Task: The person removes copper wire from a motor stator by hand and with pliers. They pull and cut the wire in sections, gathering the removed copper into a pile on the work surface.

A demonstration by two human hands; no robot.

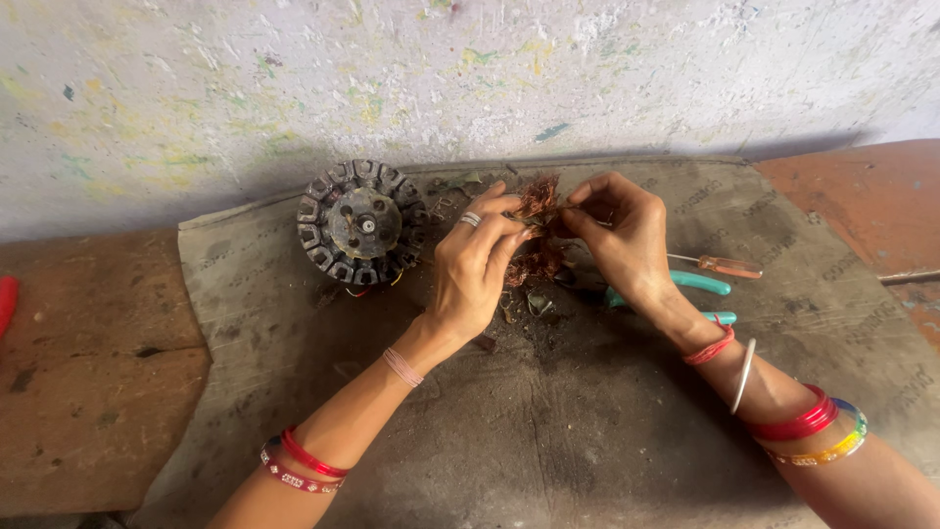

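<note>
Both hands meet over a tangled bundle of copper winding wire (537, 227), which is held just above a grey, worn mat (627, 431) and sits just right of the round, slotted motor stator core (360, 221) that lies flat on the mat near the wall. The work in hand looks like picking the copper bundle apart, strand by strand, the core already standing bare of most of its winding. The left hand (477, 263) comes in from the lower left, wrist bent back, ring on one finger, its fingertips closed together on the left side of the bundle. The right hand (619, 233) comes from the lower right with the wrist cocked, thumb and forefinger pinched on a thin piece at the bundle's upper right edge; whether that piece is a wire end or a small tool cannot be made out. A next move, by my judgement, would call for a steady hold with the left while the right draws its strand clear without snagging the rest. Farther right of the core, beyond the bundle, lie a screwdriver with an orange handle (723, 264) and teal-handled pliers (691, 284), partly hidden by the right wrist. Small scraps (537, 305) lie on the mat below the bundle.
</note>
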